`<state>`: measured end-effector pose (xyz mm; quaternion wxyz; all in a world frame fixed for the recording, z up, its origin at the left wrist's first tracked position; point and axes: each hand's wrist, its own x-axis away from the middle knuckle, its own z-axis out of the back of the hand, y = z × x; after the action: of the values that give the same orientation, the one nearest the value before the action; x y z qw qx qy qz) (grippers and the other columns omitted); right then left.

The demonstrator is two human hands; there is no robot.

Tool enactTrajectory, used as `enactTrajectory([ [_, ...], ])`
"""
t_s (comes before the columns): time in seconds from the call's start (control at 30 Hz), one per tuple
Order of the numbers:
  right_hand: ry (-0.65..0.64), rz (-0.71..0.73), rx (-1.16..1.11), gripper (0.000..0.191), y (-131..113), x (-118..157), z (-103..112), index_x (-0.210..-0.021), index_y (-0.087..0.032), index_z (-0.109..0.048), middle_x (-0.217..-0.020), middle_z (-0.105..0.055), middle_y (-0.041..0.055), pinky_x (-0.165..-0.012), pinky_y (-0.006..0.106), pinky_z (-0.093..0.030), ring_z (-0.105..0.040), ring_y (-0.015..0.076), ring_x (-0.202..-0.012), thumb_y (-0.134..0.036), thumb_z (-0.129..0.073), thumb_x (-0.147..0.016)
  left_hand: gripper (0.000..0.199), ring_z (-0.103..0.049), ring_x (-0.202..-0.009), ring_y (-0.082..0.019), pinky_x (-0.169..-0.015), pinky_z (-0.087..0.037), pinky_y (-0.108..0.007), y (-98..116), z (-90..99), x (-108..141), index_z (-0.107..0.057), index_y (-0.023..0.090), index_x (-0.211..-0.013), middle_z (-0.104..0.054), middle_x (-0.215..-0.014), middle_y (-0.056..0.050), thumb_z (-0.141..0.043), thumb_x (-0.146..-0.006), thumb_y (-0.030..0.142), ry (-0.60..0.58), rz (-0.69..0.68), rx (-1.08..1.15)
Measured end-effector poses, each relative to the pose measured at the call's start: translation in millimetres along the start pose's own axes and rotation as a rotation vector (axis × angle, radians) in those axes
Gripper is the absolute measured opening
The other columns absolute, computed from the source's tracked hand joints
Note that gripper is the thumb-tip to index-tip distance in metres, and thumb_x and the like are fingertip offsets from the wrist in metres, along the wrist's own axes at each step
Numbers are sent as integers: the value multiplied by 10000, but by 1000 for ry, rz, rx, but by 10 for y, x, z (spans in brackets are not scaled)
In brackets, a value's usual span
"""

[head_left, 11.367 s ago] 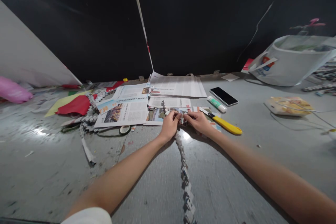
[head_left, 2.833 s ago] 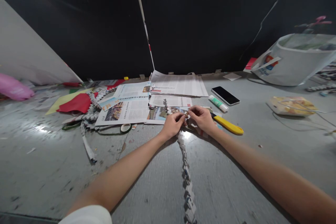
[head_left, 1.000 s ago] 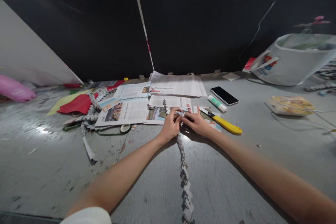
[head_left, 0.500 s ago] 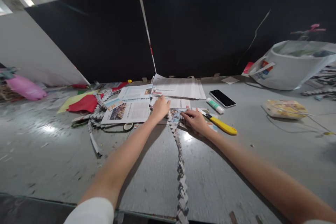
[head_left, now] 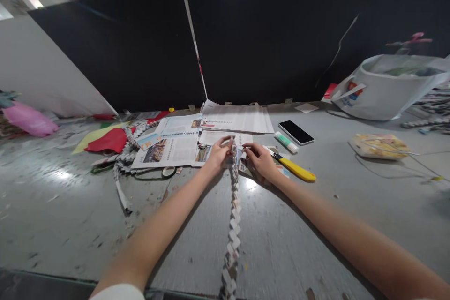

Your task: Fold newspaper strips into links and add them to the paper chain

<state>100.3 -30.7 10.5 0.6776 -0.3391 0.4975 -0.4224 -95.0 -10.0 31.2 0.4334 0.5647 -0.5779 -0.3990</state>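
A long zigzag chain of folded newspaper strips [head_left: 235, 218] runs from the table's front edge up to my hands. Its far end is pinched between the thumb and fingers of my left hand [head_left: 222, 152]. Close by on the right, my right hand [head_left: 260, 159] has its fingers curled and their tips together beside the chain; whatever they hold is too small to make out. Pieces of printed newspaper [head_left: 246, 163] lie beneath both hands. A yellow utility knife [head_left: 297, 168] rests just right of my right hand, its blade end near the fingers.
Newspaper sheets [head_left: 177, 147] and a paper stack [head_left: 235, 117] lie behind. Left are another folded-paper chain [head_left: 128, 150], red paper [head_left: 107, 140] and a tape roll [head_left: 168, 171]. Right are a glue stick [head_left: 286, 142], phone [head_left: 296, 131], yellow packet [head_left: 379, 145] and white bucket [head_left: 379, 91].
My left hand has turned and lifted the chain's far end, now pinching it upright. The chain's near part has swung left. My right hand has stayed in nearly the same place.
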Motion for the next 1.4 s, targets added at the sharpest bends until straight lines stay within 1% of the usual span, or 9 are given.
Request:
enactTrajectory([
  [0.13, 2, -27, -49, 401, -13, -2, -3, -1187, -227, -766, -851, -753, 29, -722, 343, -536, -658, 218, -739, -572, -654, -1016, 730, -620, -601, -109, -594, -494, -248, -215, 10, 199, -699, 167, -1201, -715, -796, 10, -1060, -645, 473, -54, 83, 150],
  [0.23, -6, -24, -87, 373, -3, 8, -7, -1151, -240, -737, -945, -779, 49, -766, 357, -564, -687, 224, -796, -579, -673, -1009, 804, -618, -610, -110, -597, -494, -255, -252, 16, 235, -701, 163, -1220, -721, -809, 10, -1081, -595, 499, -115, 75, 180],
  [0.3, -7, -54, -132, 390, 2, 15, -12, -1153, -247, -690, -882, -753, 36, -734, 360, -568, -680, 225, -759, -607, -680, -1003, 827, -615, -615, -105, -601, -492, -252, -249, 18, 236, -703, 159, -1229, -719, -816, 12, -1088, -584, 504, -135, 85, 197],
  [0.37, 3, -72, -166, 413, 4, 19, -16, -1132, -255, -639, -834, -720, 22, -710, 360, -570, -677, 226, -739, -636, -694, -985, 825, -616, -622, -102, -605, -493, -250, -249, 18, 234, -706, 154, -1234, -724, -831, 4, -1090, -590, 499, -148, 100, 203],
  [0.5, 30, -41, -167, 406, -5, 19, -5, -1044, -261, -590, -940, -728, 52, -759, 369, -588, -702, 238, -834, -636, -718, -959, 796, -633, -646, -111, -626, -511, -263, -274, 13, 235, -718, 155, -1221, -731, -856, -9, -1087, -605, 501, -159, 96, 219],
  [0.67, 29, 0, -16, 323, -42, 38, 50, -932, -240, -664, -850, -720, 35, -760, 361, -551, -649, 216, -762, -557, -687, -988, 774, -665, -703, -129, -669, -531, -274, -293, -6, 242, -726, 160, -1193, -735, -882, -18, -1084, -604, 511, -167, 84, 220],
  [0.97, -8, 110, 31, 184, -97, 80, 90, -951, -240, -737, -846, -768, 39, -751, 349, -553, -688, 225, -775, -369, -617, -1005, 799, -694, -764, -162, -689, -531, -285, -338, -10, 258, -722, 141, -1240, -761, -924, -54, -1029, -661, 597, -179, 16, 82],
  [1.17, -18, 108, 46, 190, -116, 84, 77, -959, -232, -740, -836, -762, 36, -740, 339, -542, -672, 216, -755, -356, -605, -1013, 794, -688, -770, -152, -684, -521, -272, -343, -5, 257, -718, 147, -1251, -771, -956, -63, -1020, -674, 602, -203, -12, 50],
  [1.4, -13, 100, 62, 233, -89, 107, 74, -947, -237, -728, -841, -759, 45, -727, 341, -528, -660, 226, -764, -419, -618, -1041, 802, -664, -758, -141, -664, -511, -261, -330, -7, 272, -713, 151, -1251, -749, -940, -50, -1005, -682, 634, -204, -33, 20],
])
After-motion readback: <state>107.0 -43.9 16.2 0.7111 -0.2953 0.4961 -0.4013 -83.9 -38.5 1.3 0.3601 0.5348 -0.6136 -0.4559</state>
